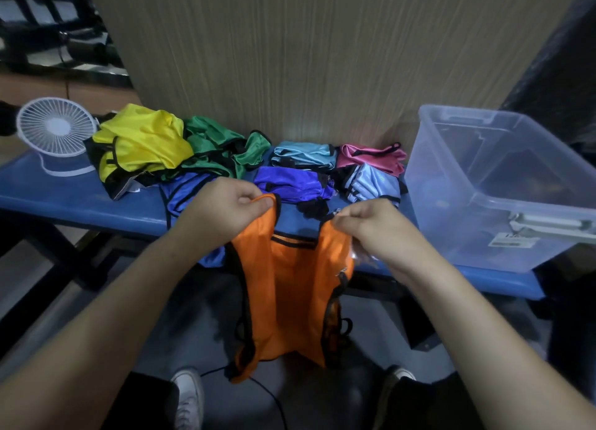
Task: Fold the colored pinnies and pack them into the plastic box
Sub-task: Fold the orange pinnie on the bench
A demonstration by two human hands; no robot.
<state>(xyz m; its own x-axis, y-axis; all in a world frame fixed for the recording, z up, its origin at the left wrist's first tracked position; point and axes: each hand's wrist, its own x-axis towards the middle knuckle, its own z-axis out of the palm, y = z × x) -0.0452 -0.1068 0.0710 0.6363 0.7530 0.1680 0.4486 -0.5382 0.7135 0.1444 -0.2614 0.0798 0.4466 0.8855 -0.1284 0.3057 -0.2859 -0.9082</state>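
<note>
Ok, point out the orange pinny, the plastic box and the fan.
orange pinny (290, 300): head view, middle of its front panel.
plastic box (451, 217): head view, near side wall.
fan (56, 126): head view, centre of its round grille.

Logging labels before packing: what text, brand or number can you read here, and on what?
None is legible.
Sticker on the plastic box: printed marks, too blurred to read.
Small logo on the orange pinny: too small to read.
</note>
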